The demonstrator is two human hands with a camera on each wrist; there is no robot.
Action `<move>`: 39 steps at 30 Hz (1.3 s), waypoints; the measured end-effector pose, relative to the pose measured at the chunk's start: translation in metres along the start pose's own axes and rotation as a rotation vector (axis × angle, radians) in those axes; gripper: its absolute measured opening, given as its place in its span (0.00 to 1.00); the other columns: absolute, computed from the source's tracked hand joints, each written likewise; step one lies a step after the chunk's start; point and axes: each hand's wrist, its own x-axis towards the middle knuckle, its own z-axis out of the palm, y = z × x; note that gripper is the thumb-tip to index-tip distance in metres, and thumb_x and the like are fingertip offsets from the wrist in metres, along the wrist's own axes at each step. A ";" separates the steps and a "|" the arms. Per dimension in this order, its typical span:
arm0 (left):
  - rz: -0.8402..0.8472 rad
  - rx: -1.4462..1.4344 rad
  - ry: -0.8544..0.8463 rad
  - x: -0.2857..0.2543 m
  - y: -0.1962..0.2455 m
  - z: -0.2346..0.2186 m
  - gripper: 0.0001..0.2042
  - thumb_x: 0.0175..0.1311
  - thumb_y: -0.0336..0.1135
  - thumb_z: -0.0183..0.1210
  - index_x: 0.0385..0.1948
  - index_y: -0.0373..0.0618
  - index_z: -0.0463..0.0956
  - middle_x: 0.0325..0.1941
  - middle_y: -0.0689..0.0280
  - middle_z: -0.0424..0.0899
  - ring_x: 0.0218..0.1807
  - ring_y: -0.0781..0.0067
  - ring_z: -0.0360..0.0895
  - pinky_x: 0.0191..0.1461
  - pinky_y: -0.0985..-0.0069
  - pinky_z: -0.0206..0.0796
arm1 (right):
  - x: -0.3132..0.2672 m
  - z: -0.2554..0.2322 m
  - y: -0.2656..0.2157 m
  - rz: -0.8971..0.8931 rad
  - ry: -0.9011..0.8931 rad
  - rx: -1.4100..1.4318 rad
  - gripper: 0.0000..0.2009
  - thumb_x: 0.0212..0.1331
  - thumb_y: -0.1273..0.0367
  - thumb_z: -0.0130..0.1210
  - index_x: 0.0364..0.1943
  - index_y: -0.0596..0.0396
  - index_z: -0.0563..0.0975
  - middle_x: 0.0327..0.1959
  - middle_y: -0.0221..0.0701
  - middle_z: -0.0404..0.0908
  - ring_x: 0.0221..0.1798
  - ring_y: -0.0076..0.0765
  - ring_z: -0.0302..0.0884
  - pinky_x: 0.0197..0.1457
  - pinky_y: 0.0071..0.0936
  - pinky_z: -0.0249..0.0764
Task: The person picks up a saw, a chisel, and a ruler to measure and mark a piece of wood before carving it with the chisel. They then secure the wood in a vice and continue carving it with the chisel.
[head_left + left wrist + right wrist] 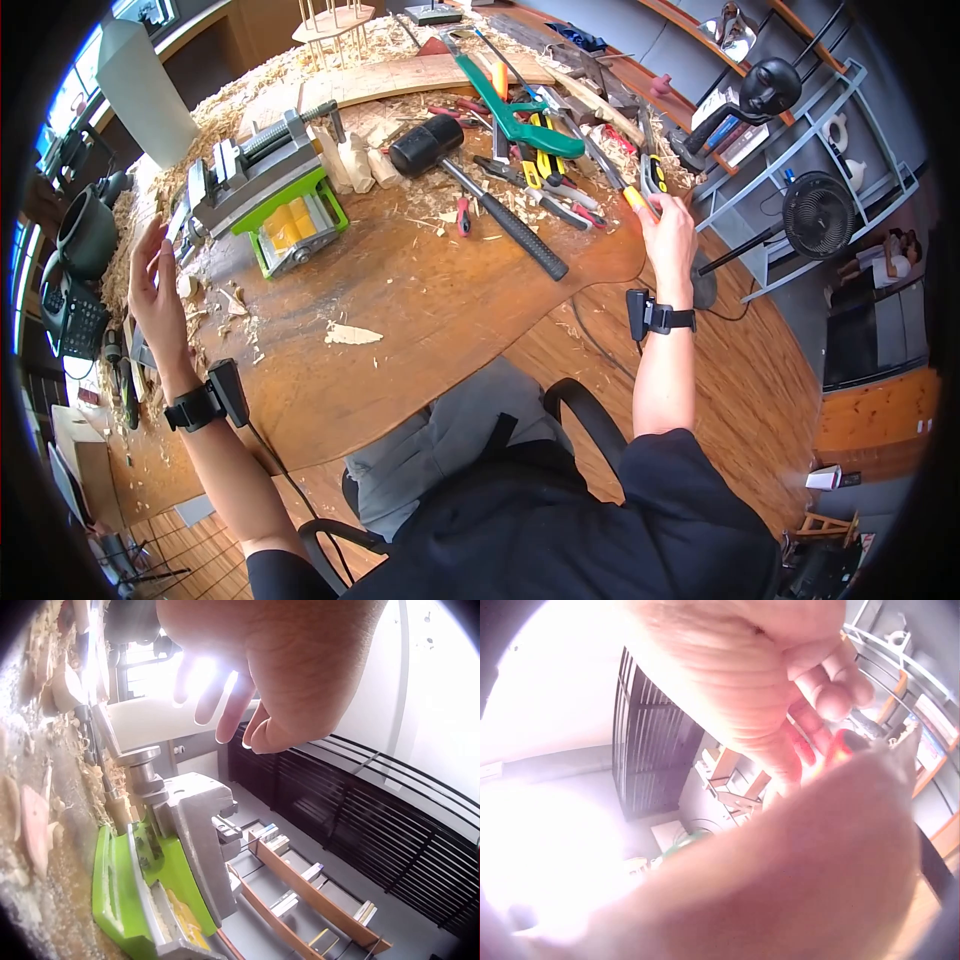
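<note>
My left hand (158, 300) is raised beside the grey vise (250, 175) with its green base, fingers extended and holding nothing. In the left wrist view that hand (277, 667) hangs above the vise (199, 832). At the right end of the tool pile, my right hand (670, 240) pinches the orange handle (634, 198) of a long thin tool. The right wrist view shows the fingers of my right hand (810, 697) curled by a red-orange handle end (840, 750), partly hidden. A black mallet (425, 145) lies between the hands, its handle pointing toward me.
A green saw (505, 110), pliers (562, 208), a small red screwdriver (463, 217) and wood shavings lie on the wooden table (430, 300). A black pot and telephone (72, 312) stand at the left. Beyond the right edge are a rack and a fan (818, 215).
</note>
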 end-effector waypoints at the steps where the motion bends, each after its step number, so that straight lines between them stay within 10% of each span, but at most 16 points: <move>1: -0.006 0.007 0.000 0.000 0.000 0.000 0.15 0.72 0.32 0.53 0.58 0.42 0.74 0.57 0.59 0.80 0.56 0.73 0.76 0.62 0.73 0.66 | 0.001 -0.005 -0.009 -0.023 0.019 0.026 0.12 0.57 0.64 0.63 0.39 0.56 0.81 0.36 0.42 0.81 0.41 0.52 0.80 0.43 0.42 0.74; 11: 0.008 -0.011 0.014 0.000 0.003 0.000 0.15 0.71 0.33 0.54 0.57 0.42 0.75 0.57 0.61 0.80 0.55 0.73 0.77 0.60 0.75 0.67 | -0.029 -0.045 -0.094 -0.120 -0.444 0.371 0.13 0.58 0.63 0.63 0.43 0.56 0.82 0.30 0.34 0.83 0.29 0.29 0.79 0.36 0.27 0.74; 19: 0.017 -0.044 0.045 0.000 0.008 0.001 0.14 0.69 0.29 0.56 0.55 0.41 0.76 0.55 0.60 0.82 0.56 0.72 0.78 0.60 0.73 0.68 | -0.045 -0.018 -0.124 -0.299 -0.444 0.267 0.18 0.55 0.59 0.64 0.44 0.55 0.76 0.33 0.41 0.82 0.36 0.50 0.81 0.39 0.41 0.75; 39: -0.060 -0.049 0.051 0.001 0.013 -0.010 0.17 0.72 0.33 0.53 0.59 0.39 0.73 0.57 0.60 0.79 0.59 0.73 0.75 0.63 0.75 0.64 | -0.032 -0.009 -0.127 -0.343 -0.395 0.063 0.14 0.56 0.63 0.60 0.41 0.57 0.77 0.38 0.42 0.82 0.42 0.53 0.80 0.44 0.44 0.75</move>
